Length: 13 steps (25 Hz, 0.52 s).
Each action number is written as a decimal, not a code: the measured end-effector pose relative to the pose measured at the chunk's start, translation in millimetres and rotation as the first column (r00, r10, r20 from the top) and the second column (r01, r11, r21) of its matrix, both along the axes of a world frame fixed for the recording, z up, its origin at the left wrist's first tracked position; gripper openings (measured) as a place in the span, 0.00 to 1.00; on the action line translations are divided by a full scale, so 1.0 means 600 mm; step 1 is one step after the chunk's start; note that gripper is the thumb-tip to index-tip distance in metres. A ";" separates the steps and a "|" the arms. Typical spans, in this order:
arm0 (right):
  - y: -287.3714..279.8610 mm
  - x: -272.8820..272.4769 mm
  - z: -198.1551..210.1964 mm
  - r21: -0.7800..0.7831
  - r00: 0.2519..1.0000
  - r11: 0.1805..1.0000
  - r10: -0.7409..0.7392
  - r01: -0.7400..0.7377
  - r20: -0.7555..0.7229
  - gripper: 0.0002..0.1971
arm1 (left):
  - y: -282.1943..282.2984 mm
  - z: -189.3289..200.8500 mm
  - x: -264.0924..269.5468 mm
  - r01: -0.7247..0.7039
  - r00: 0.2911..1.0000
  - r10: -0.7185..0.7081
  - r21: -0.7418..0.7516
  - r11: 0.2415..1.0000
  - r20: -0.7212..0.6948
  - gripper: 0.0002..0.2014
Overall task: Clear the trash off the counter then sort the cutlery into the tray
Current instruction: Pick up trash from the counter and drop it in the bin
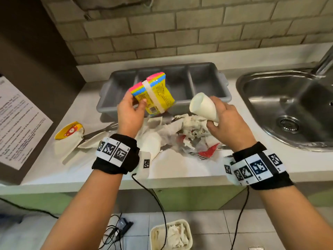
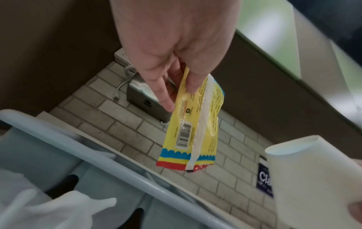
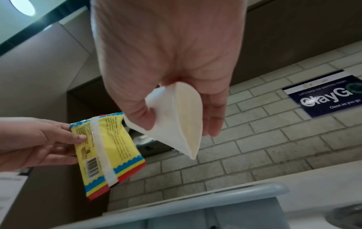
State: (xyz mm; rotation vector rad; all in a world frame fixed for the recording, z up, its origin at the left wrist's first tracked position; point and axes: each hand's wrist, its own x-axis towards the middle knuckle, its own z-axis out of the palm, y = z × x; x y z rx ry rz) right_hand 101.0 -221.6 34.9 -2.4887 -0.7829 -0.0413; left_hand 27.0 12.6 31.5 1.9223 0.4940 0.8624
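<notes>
My left hand (image 1: 133, 107) pinches a yellow snack wrapper (image 1: 155, 92) with pink and blue ends, lifted above the counter; the same wrapper (image 2: 194, 122) hangs from my fingers in the left wrist view. My right hand (image 1: 221, 116) grips a squashed white paper cup (image 1: 203, 107), its flattened mouth (image 3: 188, 117) facing out. Both are held over the front of the grey cutlery tray (image 1: 207, 80), whose compartments look empty. Crumpled tissues and wrappers (image 1: 182, 132) lie piled on the white counter, with a fork (image 1: 102, 129) and more cutlery partly buried.
A steel sink (image 1: 288, 109) lies at the right. A yellow mushroom-print wrapper (image 1: 69, 131) and napkins sit at the left. A printed notice (image 1: 16, 123) lies on a dark box. On the floor stands a bin (image 1: 171, 235) holding tissues, beside loose cables (image 1: 115, 230).
</notes>
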 end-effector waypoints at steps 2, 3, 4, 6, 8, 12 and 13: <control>0.002 -0.043 0.003 0.097 1.000 0.995 0.003 -0.001 -0.022 0.35 | -0.003 0.007 -0.041 0.001 0.991 0.010 -0.080 0.997 0.133 0.17; 0.005 -0.068 0.003 0.146 0.999 0.989 0.012 -0.007 -0.030 0.34 | -0.007 0.006 -0.067 0.016 0.984 0.003 -0.105 0.994 0.178 0.18; 0.012 -0.100 -0.001 0.179 0.999 0.984 0.022 -0.015 -0.038 0.34 | -0.012 0.003 -0.100 0.034 0.977 -0.007 -0.124 0.992 0.213 0.19; 0.028 -0.167 -0.020 0.225 0.998 0.974 0.050 -0.038 -0.048 0.34 | -0.020 -0.018 -0.178 0.070 0.965 -0.035 -0.129 0.989 0.258 0.18; 0.040 -0.231 -0.050 0.250 0.994 0.966 0.089 -0.069 -0.069 0.34 | -0.028 -0.055 -0.262 0.070 0.967 -0.035 -0.129 0.989 0.251 0.14; 0.040 -0.332 -0.156 0.219 0.971 0.975 0.084 -0.034 -0.224 0.34 | -0.031 -0.172 -0.408 0.007 0.987 0.021 -0.170 0.985 0.160 0.12; 0.039 -0.356 -0.198 0.186 0.958 0.982 0.079 -0.027 -0.275 0.33 | -0.030 -0.215 -0.440 0.013 0.995 0.008 -0.204 0.979 0.100 0.12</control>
